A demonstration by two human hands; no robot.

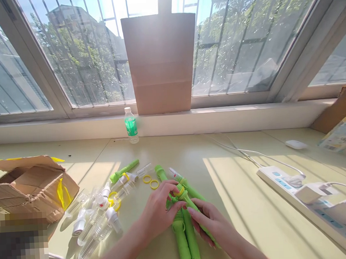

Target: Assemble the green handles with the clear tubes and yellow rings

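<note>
Sunny barred glass window (229,44), pale green tabletop (177,148)

Right hand (209,219) and left hand (162,202) share a long green plastic tube (190,202) front-centre: right grasping, left pinching the small yellow plastic ring (181,191) round its neck. Looks like ring-seating; needs a steady tube imo.

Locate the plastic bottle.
In the head view, the bottle stands left of center near the far edge of the table, just left of the cardboard sheet.
</note>
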